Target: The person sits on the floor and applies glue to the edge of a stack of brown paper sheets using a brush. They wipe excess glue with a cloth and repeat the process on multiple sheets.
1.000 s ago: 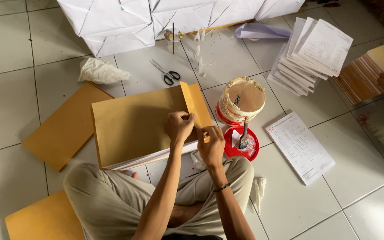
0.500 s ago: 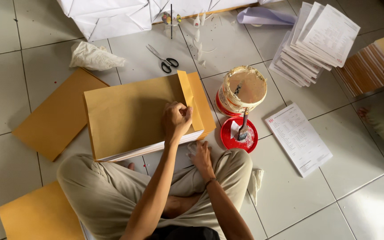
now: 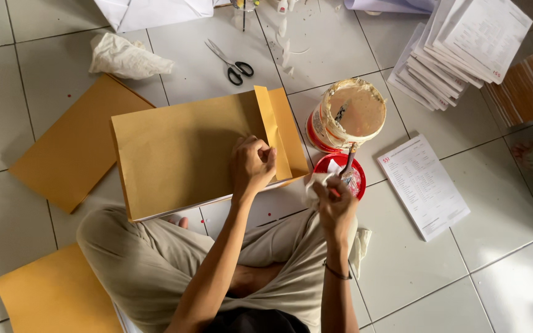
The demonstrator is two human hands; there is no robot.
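Left of frame: two spare brown envelopes [image 3: 72, 142] flat on the tiled floor [image 3: 7, 68]. Centre: large brown envelope [image 3: 186, 151] across the lap, flap [image 3: 274, 132] folded over at its right end. Left hand [image 3: 251, 166] curled into a fist, knuckles pressing the flap. Right of it, right hand [image 3: 334, 206] pinching a small brush [image 3: 347, 165] and a white rag over the red lid [image 3: 348, 176], below the glue tub [image 3: 348, 114]. Judged step: sealing the flap. Next calls for glue loaded on the brush.
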